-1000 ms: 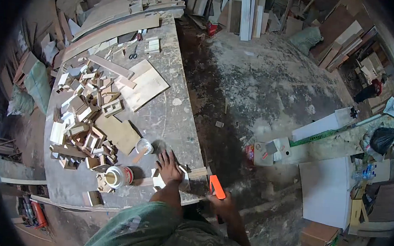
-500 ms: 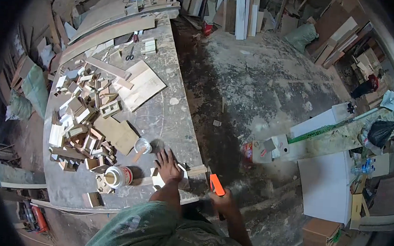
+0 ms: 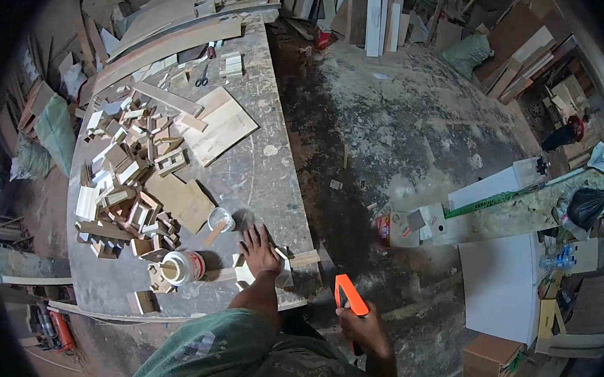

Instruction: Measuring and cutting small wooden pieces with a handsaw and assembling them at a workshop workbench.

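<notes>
My left hand [image 3: 259, 254], fingers spread, presses down over a pale angled wooden piece [image 3: 244, 274] and a narrow wood strip [image 3: 304, 259], whose end sticks out at the bench's right edge. My right hand [image 3: 359, 325] grips an orange-handled saw [image 3: 351, 293] just off that edge; its blade is hard to make out. To the left of my left hand stand a white glue tub [image 3: 183, 270] and a clear cup [image 3: 220, 218] with a flat stick. A pile of small wooden offcuts [image 3: 128, 176] covers the bench's left part.
The workbench [image 3: 274, 186] also holds boards [image 3: 215, 126] and scissors [image 3: 202, 78]. Planks [image 3: 375, 18] lean at the back. At right are a long cluttered ledge [image 3: 485, 222], a white panel [image 3: 495, 286] and a cardboard box [image 3: 485, 359]. Another person [image 3: 568, 133] is in the right background.
My right hand and the saw have moved rightward and slightly down, away from the strip's end. My left hand stays in nearly the same place on the bench.
</notes>
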A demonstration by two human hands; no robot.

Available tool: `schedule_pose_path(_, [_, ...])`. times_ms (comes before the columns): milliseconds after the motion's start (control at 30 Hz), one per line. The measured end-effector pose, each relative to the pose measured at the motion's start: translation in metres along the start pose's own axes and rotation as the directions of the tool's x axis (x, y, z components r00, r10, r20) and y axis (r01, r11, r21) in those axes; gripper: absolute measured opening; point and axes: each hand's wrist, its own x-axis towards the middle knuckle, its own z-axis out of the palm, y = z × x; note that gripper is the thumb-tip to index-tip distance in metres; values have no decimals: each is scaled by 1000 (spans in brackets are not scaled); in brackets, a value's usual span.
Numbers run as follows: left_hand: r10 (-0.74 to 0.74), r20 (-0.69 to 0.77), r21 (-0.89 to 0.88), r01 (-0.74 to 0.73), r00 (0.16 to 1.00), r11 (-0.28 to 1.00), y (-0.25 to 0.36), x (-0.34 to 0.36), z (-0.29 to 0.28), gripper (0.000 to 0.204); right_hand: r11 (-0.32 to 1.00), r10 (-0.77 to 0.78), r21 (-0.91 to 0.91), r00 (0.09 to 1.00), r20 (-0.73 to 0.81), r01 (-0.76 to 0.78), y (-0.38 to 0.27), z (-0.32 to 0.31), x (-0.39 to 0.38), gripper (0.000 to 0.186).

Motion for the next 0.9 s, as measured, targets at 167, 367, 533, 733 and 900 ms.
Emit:
schedule_pose_path(167, [1,-40,-21,-1,999,1000,3,-2,4,70,988,116,-100,993,-14,-117,-5,11,21,19])
schedule_pose_path(367, [-1,-16,-24,0,1000,1000,1,0,5,69,984,1,-180,998,-59,-12,2,10,11,20])
schedule_pose_path(533, [-8,8,-1,8,1000,1000,3,-4,-2,69,996,-7,-93,1000,9,8,9,6,18,20])
schedule_pose_path(733, [-6,-23,13,6,1000,1000,-4,-1,4,70,998,55,-3,998,-24,-55,8,9,23,18])
schedule_pose_path(900, [23,-65,0,-23,998,1000,-1,-1,3,71,988,-115,-110,993,-29,111,28,20,52,17])
